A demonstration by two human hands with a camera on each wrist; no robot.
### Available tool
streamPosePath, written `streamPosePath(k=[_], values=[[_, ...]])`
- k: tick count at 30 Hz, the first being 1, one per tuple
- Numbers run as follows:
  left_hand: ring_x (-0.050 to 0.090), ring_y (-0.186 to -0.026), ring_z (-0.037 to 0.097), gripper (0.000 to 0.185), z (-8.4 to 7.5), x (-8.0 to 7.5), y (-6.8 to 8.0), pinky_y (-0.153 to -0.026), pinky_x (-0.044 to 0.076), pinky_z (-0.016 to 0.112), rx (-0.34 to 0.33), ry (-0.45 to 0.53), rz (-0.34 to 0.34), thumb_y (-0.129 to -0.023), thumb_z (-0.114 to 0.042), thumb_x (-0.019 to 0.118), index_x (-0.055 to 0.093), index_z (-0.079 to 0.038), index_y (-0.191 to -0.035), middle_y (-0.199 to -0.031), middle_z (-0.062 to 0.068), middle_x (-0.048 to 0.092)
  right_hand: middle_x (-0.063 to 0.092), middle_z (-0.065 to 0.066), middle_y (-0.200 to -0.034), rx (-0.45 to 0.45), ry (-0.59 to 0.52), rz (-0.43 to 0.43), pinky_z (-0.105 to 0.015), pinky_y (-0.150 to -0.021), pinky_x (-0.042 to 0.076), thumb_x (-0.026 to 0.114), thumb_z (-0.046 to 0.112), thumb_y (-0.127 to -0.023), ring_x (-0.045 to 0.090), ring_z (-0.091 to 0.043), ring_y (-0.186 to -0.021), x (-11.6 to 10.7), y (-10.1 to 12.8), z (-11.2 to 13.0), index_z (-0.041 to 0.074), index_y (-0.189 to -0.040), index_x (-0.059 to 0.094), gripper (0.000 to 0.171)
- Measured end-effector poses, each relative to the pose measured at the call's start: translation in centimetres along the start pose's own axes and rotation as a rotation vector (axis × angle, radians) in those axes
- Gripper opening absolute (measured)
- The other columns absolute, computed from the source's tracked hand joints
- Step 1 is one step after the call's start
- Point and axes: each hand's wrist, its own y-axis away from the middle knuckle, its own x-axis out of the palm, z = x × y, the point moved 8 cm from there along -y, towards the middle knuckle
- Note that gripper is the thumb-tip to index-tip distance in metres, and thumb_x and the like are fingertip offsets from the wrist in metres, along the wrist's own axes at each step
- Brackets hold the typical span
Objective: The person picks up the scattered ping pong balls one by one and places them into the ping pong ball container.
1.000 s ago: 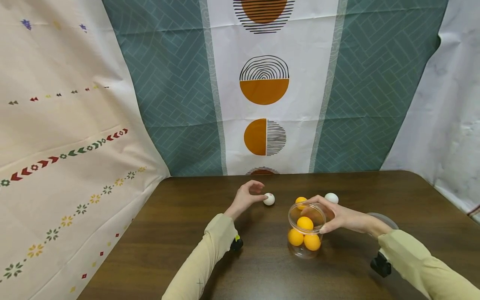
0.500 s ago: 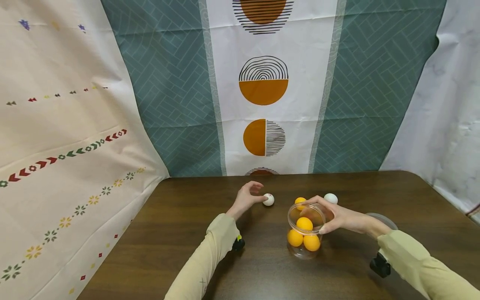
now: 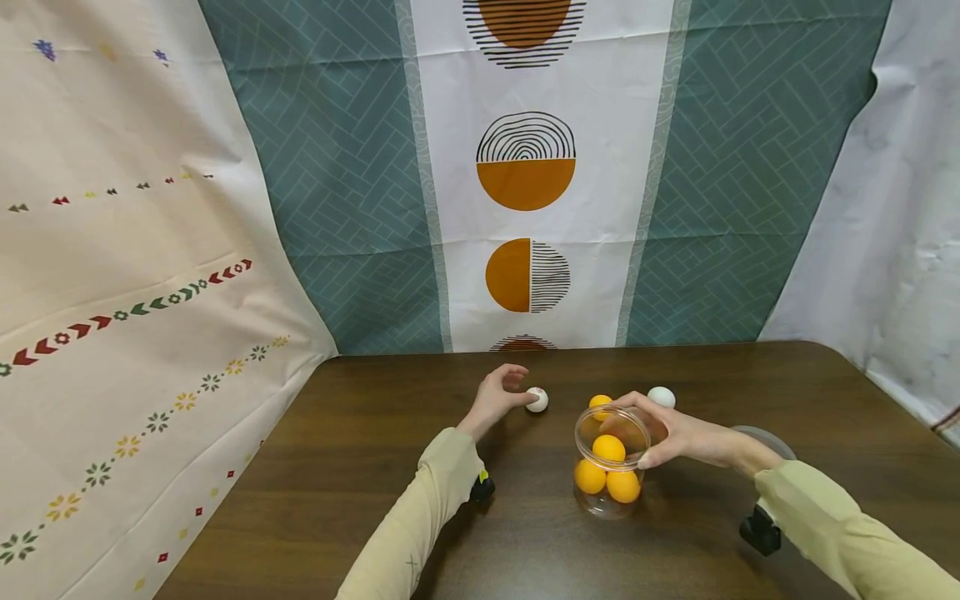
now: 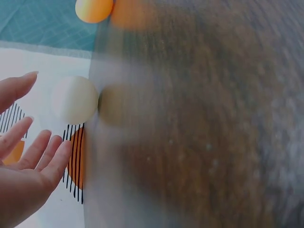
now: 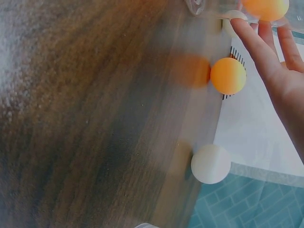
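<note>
My left hand (image 3: 498, 396) is held beside a white ball (image 3: 537, 400) on the table, its thumb nearest. In the left wrist view, a gap shows between the thumb and that white ball (image 4: 76, 99), and the fingers are loosely spread. With my right hand (image 3: 678, 433) I grip a clear, open-topped jar (image 3: 596, 506) near its rim, thumb on the near side and fingers round the far side. Several orange balls (image 3: 609, 448) are inside the jar. Only a corner of the jar shows in the right wrist view, above the right fingers (image 5: 256, 47).
Behind the jar an orange ball (image 3: 601, 402) lies on the brown table (image 3: 360, 467). Another white ball (image 3: 662, 397) rests beyond the right hand. A clear round lid-like disc (image 3: 768, 437) is partly hidden by the right wrist. Patterned cloths (image 3: 525, 325) hang behind the table.
Almost everything stays still. The left forearm has shifted slightly to the right, while the left hand stays beside the white ball and the right hand keeps its hold on the jar.
</note>
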Motion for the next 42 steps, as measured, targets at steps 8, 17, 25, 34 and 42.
streamPosePath(k=[8,17,25,34,42], values=[[0.049,-0.102,0.031,0.047,0.2,0.3,0.0,-0.082,0.040,0.041,-0.029,0.006,-0.011,-0.074,-0.011,0.075,0.055,-0.002,-0.116,-0.117,0.018,0.052,0.019,-0.025,-0.138,0.001,0.005,0.002,-0.057,-0.092,0.024,0.061,0.009,-0.079,0.017,-0.037,-0.124,0.0,0.0,-0.1,0.005,-0.134,0.026,0.064],[0.050,-0.099,0.029,0.048,0.6,0.6,-0.1,-0.081,0.041,0.040,-0.040,0.000,-0.003,-0.075,-0.011,0.074,0.054,0.000,-0.117,-0.114,0.019,0.052,0.021,-0.021,-0.139,-0.010,0.004,0.004,-0.056,-0.092,0.024,0.061,0.010,-0.080,0.016,-0.037,-0.125,0.0,-0.1,0.0,0.008,-0.133,0.028,0.063],[0.050,-0.096,0.028,0.047,0.8,1.0,-0.4,-0.078,0.042,0.040,-0.028,-0.001,0.005,-0.075,-0.010,0.074,0.054,0.000,-0.116,-0.112,0.020,0.052,0.021,-0.022,-0.138,-0.013,-0.006,0.007,-0.059,-0.092,0.025,0.060,0.007,-0.080,0.015,-0.040,-0.125,0.0,0.0,0.1,0.006,-0.133,0.027,0.062],[0.049,-0.096,0.029,0.049,0.8,1.3,-0.6,-0.079,0.042,0.041,-0.050,-0.006,0.000,-0.075,-0.011,0.074,0.053,0.000,-0.117,-0.115,0.020,0.051,0.021,-0.022,-0.139,-0.008,-0.006,0.008,-0.061,-0.092,0.021,0.060,0.008,-0.080,0.015,-0.040,-0.125,-0.1,0.0,0.1,0.007,-0.133,0.027,0.063],[0.049,-0.096,0.029,0.049,0.8,1.4,-0.6,-0.077,0.042,0.040,-0.068,-0.022,-0.007,-0.075,-0.012,0.075,0.054,0.000,-0.117,-0.113,0.019,0.052,0.020,-0.022,-0.139,-0.014,-0.023,0.010,-0.056,-0.091,0.028,0.060,0.007,-0.080,0.014,-0.041,-0.125,0.0,0.0,0.1,0.004,-0.133,0.026,0.063]])
